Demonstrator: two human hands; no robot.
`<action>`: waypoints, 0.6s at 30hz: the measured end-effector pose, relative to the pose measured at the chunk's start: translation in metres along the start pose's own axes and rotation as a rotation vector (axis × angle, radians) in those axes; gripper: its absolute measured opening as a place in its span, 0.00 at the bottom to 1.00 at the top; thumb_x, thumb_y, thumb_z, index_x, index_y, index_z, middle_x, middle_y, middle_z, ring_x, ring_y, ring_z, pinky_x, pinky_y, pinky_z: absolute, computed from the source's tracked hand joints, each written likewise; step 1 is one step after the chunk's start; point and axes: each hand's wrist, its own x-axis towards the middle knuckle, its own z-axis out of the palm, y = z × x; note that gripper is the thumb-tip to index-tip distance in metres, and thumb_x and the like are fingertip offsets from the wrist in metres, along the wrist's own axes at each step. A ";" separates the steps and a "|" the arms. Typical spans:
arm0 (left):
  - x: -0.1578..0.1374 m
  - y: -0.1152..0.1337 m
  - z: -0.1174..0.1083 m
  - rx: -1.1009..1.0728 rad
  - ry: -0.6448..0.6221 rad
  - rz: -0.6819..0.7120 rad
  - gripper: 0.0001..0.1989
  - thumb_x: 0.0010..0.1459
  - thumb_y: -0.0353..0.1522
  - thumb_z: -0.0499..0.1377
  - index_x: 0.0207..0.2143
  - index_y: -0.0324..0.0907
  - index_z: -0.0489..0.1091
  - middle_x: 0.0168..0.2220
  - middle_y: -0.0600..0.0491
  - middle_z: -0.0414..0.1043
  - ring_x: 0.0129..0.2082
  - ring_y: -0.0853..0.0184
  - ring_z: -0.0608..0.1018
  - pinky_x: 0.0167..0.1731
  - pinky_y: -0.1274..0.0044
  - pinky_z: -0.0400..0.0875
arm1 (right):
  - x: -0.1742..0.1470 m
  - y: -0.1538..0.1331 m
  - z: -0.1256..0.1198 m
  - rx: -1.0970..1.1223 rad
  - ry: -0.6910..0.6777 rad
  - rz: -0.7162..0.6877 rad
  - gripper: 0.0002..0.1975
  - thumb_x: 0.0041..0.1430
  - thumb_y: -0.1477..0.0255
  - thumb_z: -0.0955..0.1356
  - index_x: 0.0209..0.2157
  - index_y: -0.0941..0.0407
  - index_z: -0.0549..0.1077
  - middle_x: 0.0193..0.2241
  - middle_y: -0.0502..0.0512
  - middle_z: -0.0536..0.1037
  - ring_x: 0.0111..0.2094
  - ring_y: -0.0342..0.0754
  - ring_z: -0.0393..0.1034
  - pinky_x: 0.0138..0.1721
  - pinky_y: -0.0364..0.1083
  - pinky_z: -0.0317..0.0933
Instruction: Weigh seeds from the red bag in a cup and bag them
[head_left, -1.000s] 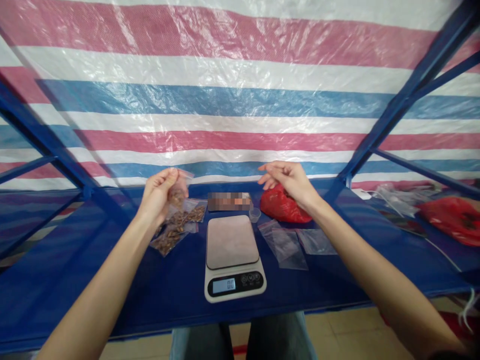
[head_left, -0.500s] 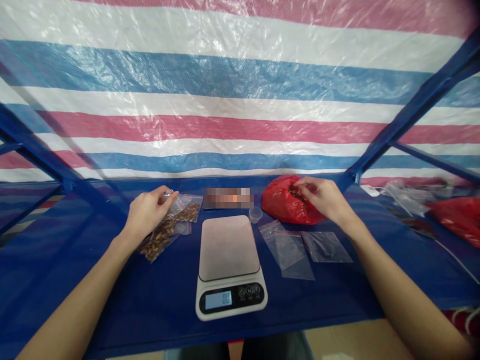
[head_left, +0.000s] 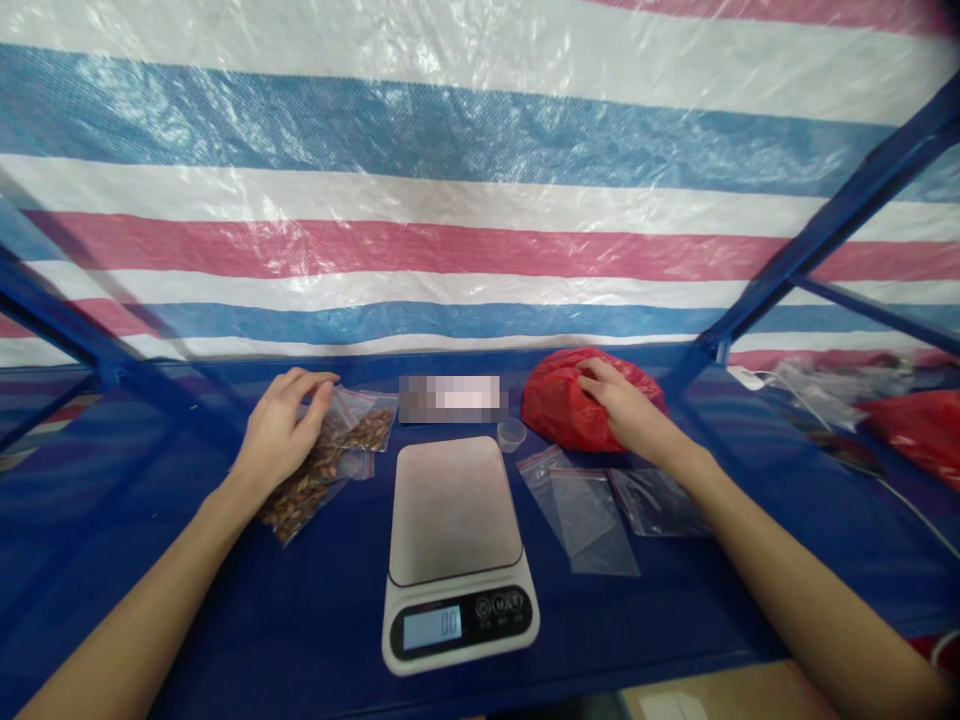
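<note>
My left hand [head_left: 289, 425] rests over clear zip bags on the left, thumb and fingers apart. Under it lies a zip bag of brown pieces [head_left: 300, 500], nuts or seeds by their look. Beside that, a smaller zip bag [head_left: 371, 430] holds similar brown pieces. On the right, my right hand [head_left: 619, 400] lies on a bulging red plastic bag [head_left: 559, 410], its fingers slightly spread at the bag's mouth. The bag's contents are hidden now. Between my hands stands a white digital scale [head_left: 456, 510] with a bare platform; its display reads 0.0.
A small clear cup [head_left: 511, 434] stands behind the scale, near a blurred-out flat object [head_left: 450, 400]. Flat zip bags [head_left: 592, 520] lie right of the scale. Blue frame bars [head_left: 832, 220] rise at both sides before a striped sheet [head_left: 450, 250]. More red plastic [head_left: 919, 430] lies far right.
My left hand has loosened from the zip bag's top and spread its fingers. My right hand has gone from pinching brown bits at the red bag's mouth to lying over it. The view shifted slightly.
</note>
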 end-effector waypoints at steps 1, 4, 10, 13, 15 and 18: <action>0.000 0.000 0.000 -0.007 -0.002 0.000 0.22 0.72 0.46 0.49 0.50 0.45 0.77 0.48 0.46 0.78 0.53 0.52 0.77 0.59 0.63 0.69 | 0.002 -0.003 0.000 0.011 -0.001 -0.021 0.28 0.56 0.86 0.61 0.51 0.56 0.83 0.55 0.69 0.79 0.60 0.64 0.73 0.64 0.61 0.68; -0.001 0.000 0.001 -0.020 -0.009 0.008 0.22 0.73 0.45 0.48 0.50 0.44 0.77 0.48 0.46 0.78 0.54 0.52 0.77 0.60 0.62 0.69 | 0.007 -0.010 -0.002 0.045 0.006 -0.042 0.23 0.58 0.83 0.61 0.44 0.55 0.84 0.48 0.67 0.81 0.55 0.63 0.75 0.59 0.60 0.71; -0.001 -0.002 0.000 -0.041 0.001 0.027 0.21 0.74 0.44 0.48 0.50 0.45 0.77 0.48 0.47 0.79 0.54 0.52 0.78 0.59 0.62 0.69 | 0.009 -0.010 -0.001 0.152 0.000 0.018 0.22 0.61 0.80 0.61 0.47 0.54 0.84 0.50 0.67 0.82 0.54 0.63 0.77 0.59 0.60 0.70; 0.000 -0.003 -0.002 -0.046 0.027 0.030 0.19 0.73 0.43 0.49 0.48 0.47 0.78 0.46 0.47 0.80 0.52 0.50 0.79 0.57 0.61 0.70 | 0.005 -0.002 0.008 0.247 0.010 0.064 0.22 0.64 0.76 0.62 0.50 0.51 0.84 0.56 0.65 0.81 0.61 0.64 0.74 0.64 0.60 0.68; 0.000 -0.003 -0.003 -0.047 0.054 0.021 0.18 0.73 0.42 0.50 0.46 0.47 0.78 0.45 0.48 0.80 0.51 0.50 0.79 0.55 0.61 0.71 | 0.001 0.005 0.015 0.327 -0.023 0.083 0.21 0.67 0.73 0.62 0.52 0.48 0.83 0.57 0.63 0.82 0.64 0.62 0.72 0.65 0.58 0.68; -0.001 -0.002 -0.006 -0.061 0.099 -0.004 0.18 0.74 0.41 0.50 0.44 0.45 0.78 0.45 0.49 0.79 0.48 0.53 0.80 0.53 0.64 0.71 | -0.004 0.014 0.023 0.357 -0.053 0.077 0.20 0.69 0.70 0.64 0.55 0.47 0.82 0.58 0.62 0.82 0.68 0.61 0.68 0.70 0.58 0.63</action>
